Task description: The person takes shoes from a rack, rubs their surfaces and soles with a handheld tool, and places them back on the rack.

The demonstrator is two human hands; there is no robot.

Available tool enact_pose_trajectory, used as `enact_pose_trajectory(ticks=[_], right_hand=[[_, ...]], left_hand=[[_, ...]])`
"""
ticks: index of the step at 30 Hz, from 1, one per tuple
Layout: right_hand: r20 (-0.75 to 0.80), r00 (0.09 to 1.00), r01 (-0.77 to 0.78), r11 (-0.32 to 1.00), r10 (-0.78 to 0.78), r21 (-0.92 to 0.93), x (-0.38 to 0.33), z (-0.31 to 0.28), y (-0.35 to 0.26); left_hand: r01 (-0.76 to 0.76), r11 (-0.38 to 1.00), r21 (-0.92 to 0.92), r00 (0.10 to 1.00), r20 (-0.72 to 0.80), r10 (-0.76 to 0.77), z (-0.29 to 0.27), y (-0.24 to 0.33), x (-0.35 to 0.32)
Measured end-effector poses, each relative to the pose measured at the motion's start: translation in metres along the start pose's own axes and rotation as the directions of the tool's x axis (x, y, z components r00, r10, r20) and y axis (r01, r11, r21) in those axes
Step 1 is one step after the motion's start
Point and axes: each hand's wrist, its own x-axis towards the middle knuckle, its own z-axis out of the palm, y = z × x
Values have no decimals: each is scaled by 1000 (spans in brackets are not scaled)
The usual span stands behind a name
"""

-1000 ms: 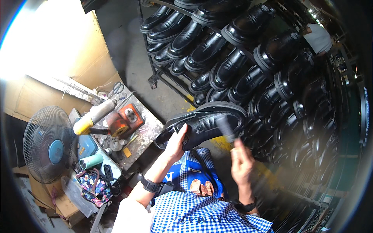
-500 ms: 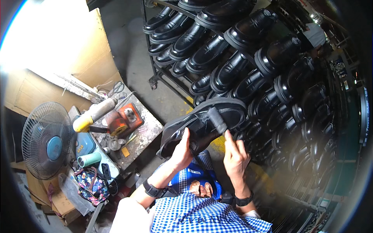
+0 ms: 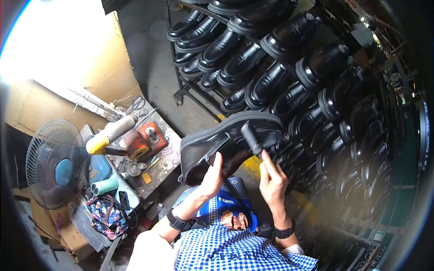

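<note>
Between bench edge (image 3: 169, 162) and rack (image 3: 179, 95), left hand (image 3: 211, 179) grips a black shoe (image 3: 231, 156) — right hand (image 3: 272, 180) pinches a dark tool (image 3: 251, 138).

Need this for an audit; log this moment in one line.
left hand: holds shoe; right hand: holds tool; tool: over shoe's upper; contact: unclear; beyond: racked shoes

From my far seat, I see a black leather shoe (image 3: 233, 151) with a grey sole (image 3: 226, 123), a dark grey cylindrical tool (image 3: 250, 137), a blue-and-white checked cloth garment (image 3: 203, 244), a mint-green cylindrical cup (image 3: 106, 186) and a dark flowered fabric bag (image 3: 107, 219).
</note>
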Motion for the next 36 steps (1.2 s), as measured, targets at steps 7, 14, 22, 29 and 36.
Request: enact_pose_trajectory(ticks=[7, 14, 22, 29, 36], right_hand=[[40, 999, -20, 999, 21, -41, 4, 2, -5], [51, 995, 83, 996, -81, -29, -6, 2, -6], [61, 993, 114, 942, -100, -315, -3, -3, -9], [32, 989, 145, 961, -141, -236, 8, 12, -15], [72, 989, 141, 979, -132, -145, 1, 8, -18]], left_hand=[[37, 913, -406, 999, 25, -29, -3, -22, 11], [76, 925, -373, 997, 6, -79, -1, -25, 5], [-38, 832, -553, 999, -49, 13, -1, -4, 9], [-68, 882, -466, 998, -35, 58, -4, -44, 8], [121, 626, -770, 987, 28, -157, -4, 12, 10]])
